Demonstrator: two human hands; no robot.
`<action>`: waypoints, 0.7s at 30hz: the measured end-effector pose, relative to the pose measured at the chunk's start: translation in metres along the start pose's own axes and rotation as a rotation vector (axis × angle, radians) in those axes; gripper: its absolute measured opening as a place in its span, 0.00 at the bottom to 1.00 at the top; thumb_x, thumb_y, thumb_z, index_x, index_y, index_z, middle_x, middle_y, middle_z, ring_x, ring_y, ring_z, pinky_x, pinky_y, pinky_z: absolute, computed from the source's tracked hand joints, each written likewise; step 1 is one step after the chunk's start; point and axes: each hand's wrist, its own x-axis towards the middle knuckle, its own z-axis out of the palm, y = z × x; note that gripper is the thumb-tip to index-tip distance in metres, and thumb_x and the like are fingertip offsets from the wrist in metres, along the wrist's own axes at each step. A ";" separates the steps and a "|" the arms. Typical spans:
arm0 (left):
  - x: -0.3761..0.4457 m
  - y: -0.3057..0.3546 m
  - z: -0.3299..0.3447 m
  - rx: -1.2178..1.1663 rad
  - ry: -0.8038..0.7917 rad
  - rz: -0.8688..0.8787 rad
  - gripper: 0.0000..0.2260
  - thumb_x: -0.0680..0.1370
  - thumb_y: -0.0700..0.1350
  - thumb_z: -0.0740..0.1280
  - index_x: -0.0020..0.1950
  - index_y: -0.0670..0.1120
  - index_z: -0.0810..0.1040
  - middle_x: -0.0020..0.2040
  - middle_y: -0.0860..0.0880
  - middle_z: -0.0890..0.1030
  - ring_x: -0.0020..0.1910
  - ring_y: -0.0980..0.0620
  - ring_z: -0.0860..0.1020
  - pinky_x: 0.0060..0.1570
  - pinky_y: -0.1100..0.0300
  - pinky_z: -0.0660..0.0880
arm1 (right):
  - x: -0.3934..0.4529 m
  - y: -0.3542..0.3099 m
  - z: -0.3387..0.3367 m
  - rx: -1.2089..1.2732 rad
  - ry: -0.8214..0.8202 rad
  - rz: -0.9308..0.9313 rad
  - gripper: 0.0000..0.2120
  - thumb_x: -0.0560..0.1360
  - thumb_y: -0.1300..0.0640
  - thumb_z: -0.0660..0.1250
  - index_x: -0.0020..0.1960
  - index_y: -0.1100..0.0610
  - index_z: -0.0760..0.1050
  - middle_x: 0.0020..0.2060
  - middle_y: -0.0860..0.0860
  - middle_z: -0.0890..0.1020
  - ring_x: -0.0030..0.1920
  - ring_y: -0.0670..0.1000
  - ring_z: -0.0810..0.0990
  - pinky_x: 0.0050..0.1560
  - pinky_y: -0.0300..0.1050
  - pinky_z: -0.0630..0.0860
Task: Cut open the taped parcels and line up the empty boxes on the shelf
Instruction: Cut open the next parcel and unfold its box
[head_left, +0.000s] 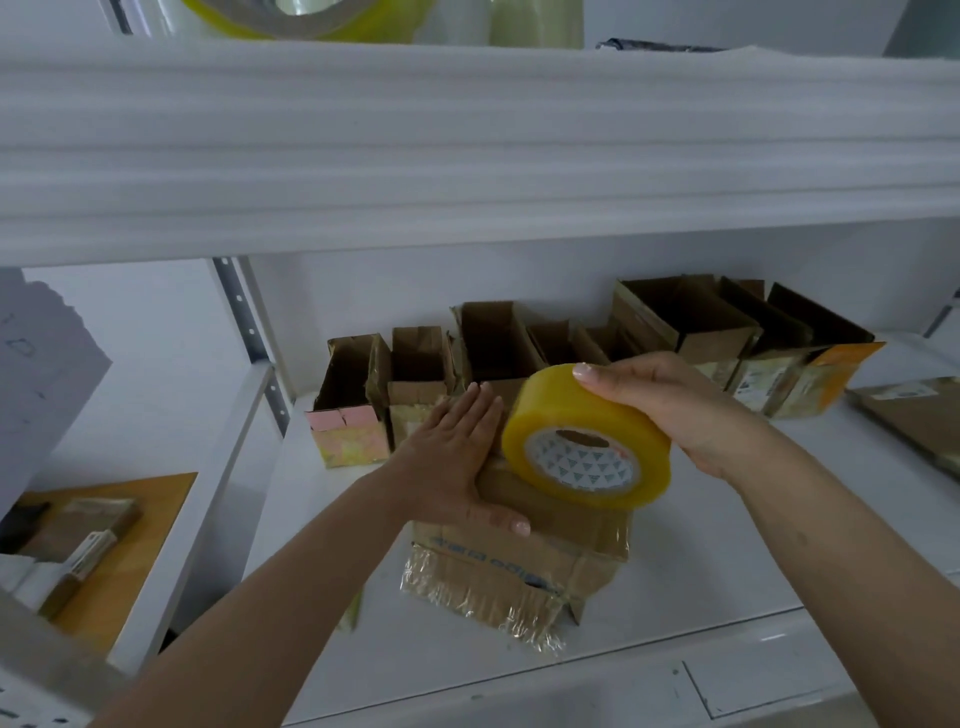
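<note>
The brown taped cardboard parcel (519, 566) lies near the white shelf's (701, 561) front edge. Left hand (452, 457) presses flat on it, fingers straight. Right hand (670, 410) grips a yellow tape roll (587, 441). The parcel is probably light, with slippery film; hold its stiff side edges.

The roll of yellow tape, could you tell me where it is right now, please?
In the head view, the roll of yellow tape sits centre-right, gripped by the right hand above the cardboard parcel, beside the left hand.

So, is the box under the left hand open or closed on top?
Closed. The left hand presses flat on the box, whose top flaps lie down; the right hand holds the tape roll on it.
</note>
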 end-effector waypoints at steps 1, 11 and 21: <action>-0.001 0.001 -0.001 0.018 -0.006 -0.010 0.67 0.51 0.86 0.37 0.78 0.44 0.33 0.78 0.45 0.31 0.76 0.49 0.30 0.76 0.47 0.35 | -0.003 -0.002 -0.006 -0.032 0.011 0.009 0.41 0.60 0.34 0.67 0.52 0.71 0.79 0.43 0.65 0.84 0.43 0.62 0.85 0.48 0.51 0.81; -0.001 0.021 -0.012 0.164 -0.061 -0.043 0.69 0.50 0.85 0.41 0.77 0.40 0.31 0.77 0.41 0.30 0.75 0.45 0.29 0.72 0.47 0.29 | -0.023 0.001 -0.029 -0.108 0.021 0.160 0.44 0.54 0.31 0.70 0.49 0.71 0.80 0.38 0.60 0.86 0.41 0.59 0.86 0.50 0.53 0.81; 0.010 0.054 0.003 0.238 0.014 0.049 0.62 0.64 0.77 0.64 0.77 0.43 0.30 0.77 0.44 0.29 0.77 0.46 0.31 0.76 0.42 0.40 | -0.029 0.007 -0.036 -0.115 -0.047 0.165 0.39 0.53 0.30 0.70 0.51 0.59 0.84 0.43 0.54 0.87 0.47 0.55 0.85 0.60 0.57 0.78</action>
